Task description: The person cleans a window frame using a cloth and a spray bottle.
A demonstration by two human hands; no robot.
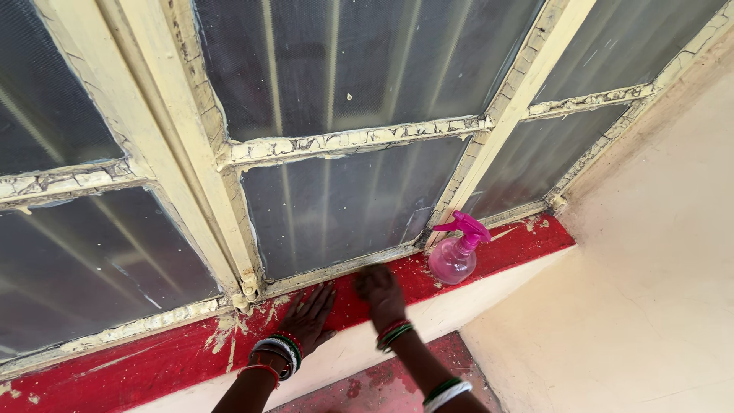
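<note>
Both hands on red window sill, pink spray bottle off to the right.
L hand lies flat, fingers spread, on sill below cracked cream window frame. R hand blurred, looks curled on sill; can't tell if gripping anything. Bottle upright near R hand, not touching.

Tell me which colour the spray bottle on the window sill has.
The spray bottle is pink, with a darker pink trigger head; the head view shows it.
</note>
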